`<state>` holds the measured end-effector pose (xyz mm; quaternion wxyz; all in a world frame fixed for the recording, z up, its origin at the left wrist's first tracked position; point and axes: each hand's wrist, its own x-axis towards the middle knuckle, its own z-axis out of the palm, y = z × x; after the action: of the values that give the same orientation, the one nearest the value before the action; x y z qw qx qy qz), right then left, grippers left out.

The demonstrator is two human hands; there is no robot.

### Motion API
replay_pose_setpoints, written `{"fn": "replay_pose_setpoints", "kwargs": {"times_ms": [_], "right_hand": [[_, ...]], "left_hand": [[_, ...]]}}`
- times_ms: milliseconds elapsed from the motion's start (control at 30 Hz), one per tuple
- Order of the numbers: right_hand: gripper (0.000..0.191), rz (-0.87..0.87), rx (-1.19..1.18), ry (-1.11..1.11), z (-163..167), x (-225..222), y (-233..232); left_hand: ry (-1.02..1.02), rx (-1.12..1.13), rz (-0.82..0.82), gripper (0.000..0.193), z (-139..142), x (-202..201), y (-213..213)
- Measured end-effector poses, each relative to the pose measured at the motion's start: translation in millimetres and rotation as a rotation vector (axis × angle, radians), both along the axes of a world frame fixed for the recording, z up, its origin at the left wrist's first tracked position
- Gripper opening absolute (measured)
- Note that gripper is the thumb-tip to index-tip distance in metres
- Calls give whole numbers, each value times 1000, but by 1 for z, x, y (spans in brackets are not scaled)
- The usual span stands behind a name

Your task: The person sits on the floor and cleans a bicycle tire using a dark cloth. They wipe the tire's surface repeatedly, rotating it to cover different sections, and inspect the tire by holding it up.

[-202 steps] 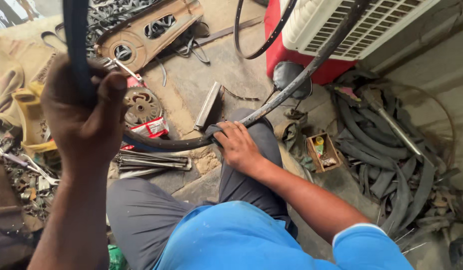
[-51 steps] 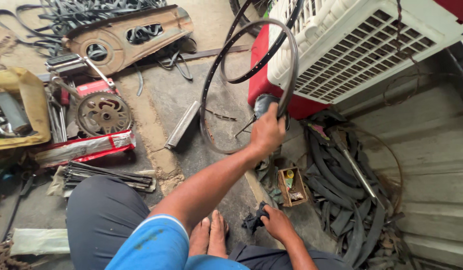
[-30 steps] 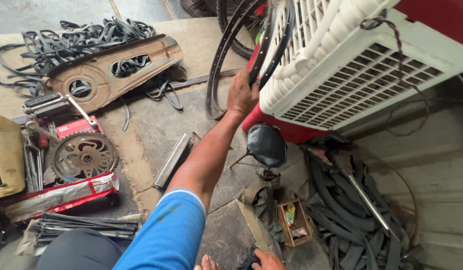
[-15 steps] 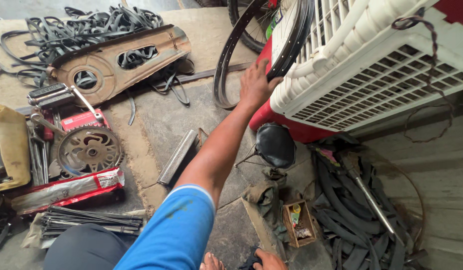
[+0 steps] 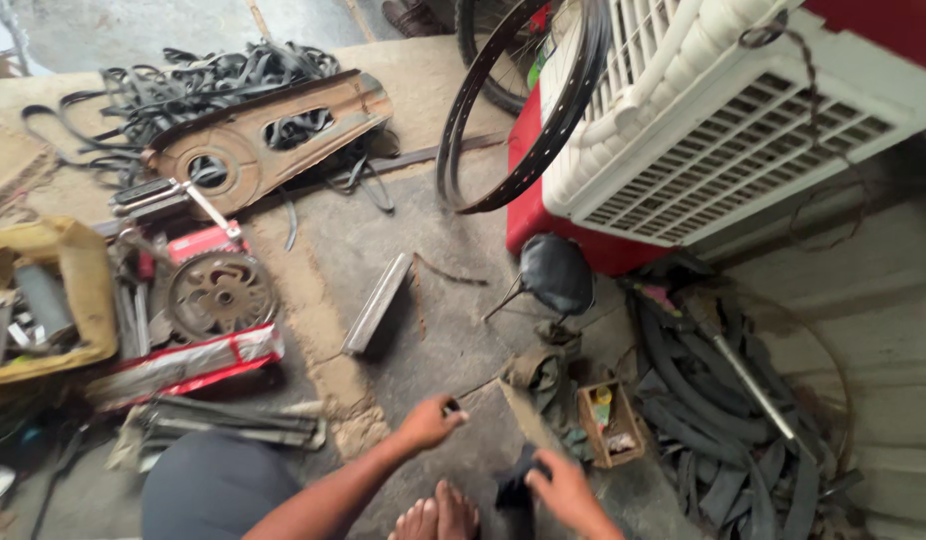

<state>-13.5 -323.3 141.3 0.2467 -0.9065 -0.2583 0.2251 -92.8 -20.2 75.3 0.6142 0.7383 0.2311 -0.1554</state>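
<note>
My left hand [image 5: 430, 422] hovers low over the concrete floor, fingers curled around a small dark object [image 5: 451, 405] at its fingertips. My right hand [image 5: 565, 490] grips a black piece of rubber [image 5: 516, 486] just above my bare feet [image 5: 439, 518]. A black bicycle wheel rim [image 5: 511, 150] leans upright against the red and white air cooler [image 5: 723, 130], out of reach of both hands. A black bicycle saddle [image 5: 556, 272] stands below the cooler.
A small wooden box of bits [image 5: 610, 424] sits right of my right hand, beside a heap of old rubber tyres [image 5: 728, 400]. A metal bar [image 5: 376, 303], a sprocket [image 5: 219, 296], a rusty chain guard [image 5: 263, 135] and a yellow tool tray [image 5: 78, 300] lie to the left.
My left hand has let go of the wheel rim, left leaning on the cooler, and has come down to the floor near my right hand.
</note>
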Motion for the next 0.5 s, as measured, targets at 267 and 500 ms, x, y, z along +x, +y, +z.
{"fn": "replay_pose_setpoints", "kwargs": {"times_ms": [267,500], "right_hand": [[50,-62,142,-132,66,-68,113],[93,182,440,132,106,-112,152]], "left_hand": [[94,-1138,179,66,53,-60,-45],[-120,-862,110,36,67,-111,22]]}}
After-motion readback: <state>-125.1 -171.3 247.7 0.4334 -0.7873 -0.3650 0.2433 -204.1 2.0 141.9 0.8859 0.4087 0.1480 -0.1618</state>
